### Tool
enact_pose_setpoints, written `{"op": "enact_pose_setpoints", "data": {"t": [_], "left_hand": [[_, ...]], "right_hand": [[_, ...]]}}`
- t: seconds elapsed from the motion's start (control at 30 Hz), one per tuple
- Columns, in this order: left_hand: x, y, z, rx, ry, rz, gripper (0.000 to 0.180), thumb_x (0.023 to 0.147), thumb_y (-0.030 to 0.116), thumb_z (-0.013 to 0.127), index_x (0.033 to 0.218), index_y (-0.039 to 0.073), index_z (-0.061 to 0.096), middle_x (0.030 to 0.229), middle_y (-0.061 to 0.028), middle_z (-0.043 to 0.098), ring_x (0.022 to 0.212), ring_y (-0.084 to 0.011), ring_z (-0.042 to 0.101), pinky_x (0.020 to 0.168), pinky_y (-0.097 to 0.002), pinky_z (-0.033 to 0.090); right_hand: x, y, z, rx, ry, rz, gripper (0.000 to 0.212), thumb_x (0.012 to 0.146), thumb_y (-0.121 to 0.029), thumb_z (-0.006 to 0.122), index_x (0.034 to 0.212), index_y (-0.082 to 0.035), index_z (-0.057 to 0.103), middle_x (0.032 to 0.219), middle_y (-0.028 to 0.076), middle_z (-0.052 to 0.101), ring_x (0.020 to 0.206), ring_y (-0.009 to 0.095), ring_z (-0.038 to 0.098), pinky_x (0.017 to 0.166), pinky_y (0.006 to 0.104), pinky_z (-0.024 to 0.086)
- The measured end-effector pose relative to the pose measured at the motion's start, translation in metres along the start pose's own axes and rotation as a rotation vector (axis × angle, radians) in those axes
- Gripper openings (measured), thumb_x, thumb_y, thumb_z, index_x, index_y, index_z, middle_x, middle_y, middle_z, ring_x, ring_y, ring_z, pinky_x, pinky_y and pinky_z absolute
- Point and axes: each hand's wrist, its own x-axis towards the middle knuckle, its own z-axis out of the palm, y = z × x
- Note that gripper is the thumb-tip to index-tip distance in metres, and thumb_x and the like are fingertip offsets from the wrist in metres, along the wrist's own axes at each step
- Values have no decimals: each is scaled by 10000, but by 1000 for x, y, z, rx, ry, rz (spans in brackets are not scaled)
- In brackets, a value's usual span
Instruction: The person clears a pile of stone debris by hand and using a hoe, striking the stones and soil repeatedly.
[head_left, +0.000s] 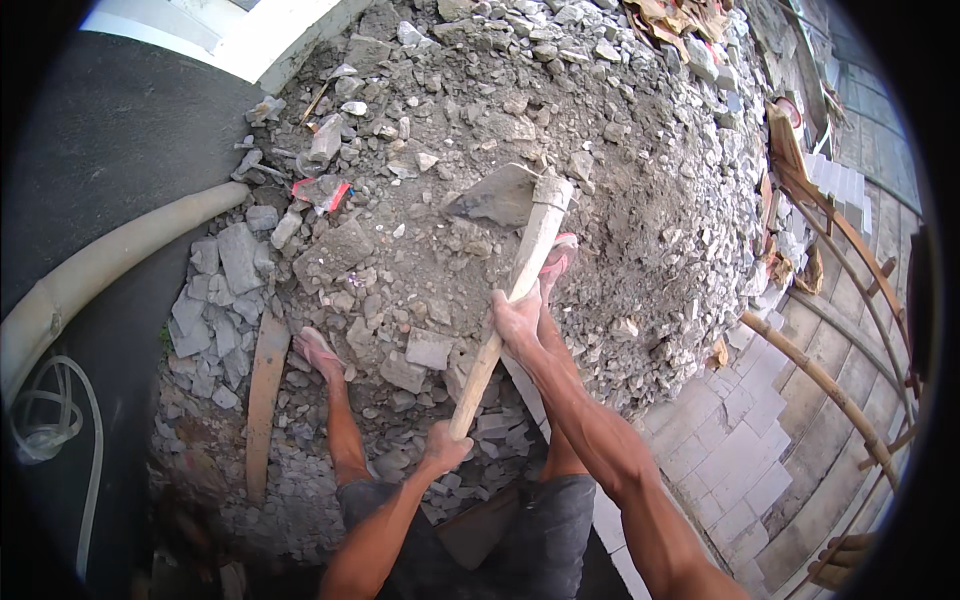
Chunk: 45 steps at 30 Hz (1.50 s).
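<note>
Both hands grip a hoe (527, 252) by its pale wooden handle. My left hand (445, 448) is closed round the butt end, near my knees. Farther up the shaft, my right hand (515, 318) is wrapped round it. The hoe's wide metal blade (497, 197) points left at the far end, low over the rubble heap (440, 260); whether its edge touches the stones I cannot tell. My feet, in pink sandals, stand apart on the rubble: the left sandal (318, 352) among broken slabs, the right sandal (560, 258) close beside the handle.
On the left lie a thick pale pipe (130, 245), a clear hose (90, 430) and a narrow wooden board (266, 405). A red scrap (322, 192) sits among the stones. Rightward are pale tiles (730, 430), a bamboo pole (820, 375) and a curved wooden frame (835, 220).
</note>
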Motion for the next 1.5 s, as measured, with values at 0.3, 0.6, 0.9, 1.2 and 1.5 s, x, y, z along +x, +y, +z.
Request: {"op": "enact_pose_setpoints", "data": {"t": [0.3, 0.6, 0.9, 1.2, 1.5], "left_hand": [[146, 227, -38, 1, 140, 553, 325, 725, 135, 662, 992, -50, 668, 801, -258, 680, 773, -389, 694, 685, -443, 527], [133, 148, -15, -4, 57, 333, 297, 714, 125, 662, 944, -63, 662, 781, -247, 671, 755, -362, 695, 681, -440, 519], [56, 41, -15, 145, 15, 243, 375, 719, 140, 696, 1054, -24, 662, 943, -280, 688, 938, -423, 676, 797, -463, 526], [-16, -6, -13, 106, 71, 187, 373, 742, 122, 679, 1096, 6, 664, 971, -274, 683, 994, -431, 658, 822, -442, 524], [133, 180, -42, 42, 247, 610, 244, 734, 104, 674, 908, -60, 628, 667, -146, 615, 572, -246, 606, 556, -406, 497]], "right_hand": [[202, -189, -20, 108, 98, -354, 265, 878, -93, 645, 964, 95, 479, 664, 100, 575, 474, 170, 580, 391, 304, 496], [189, -73, -16, 179, 109, -31, 258, 911, -97, 651, 1049, 43, 484, 711, 89, 572, 482, 172, 567, 403, 319, 511], [72, 14, -34, 405, 78, 193, 277, 928, -94, 630, 1130, -45, 447, 735, 67, 532, 490, 169, 529, 416, 337, 502], [-12, 16, -24, 308, -46, 222, 388, 887, -24, 618, 1187, -66, 375, 799, 86, 542, 528, 170, 543, 442, 318, 509], [213, -138, 15, -129, 111, -258, 436, 872, -121, 684, 1135, 75, 397, 803, 166, 621, 574, 206, 634, 487, 327, 543]]}}
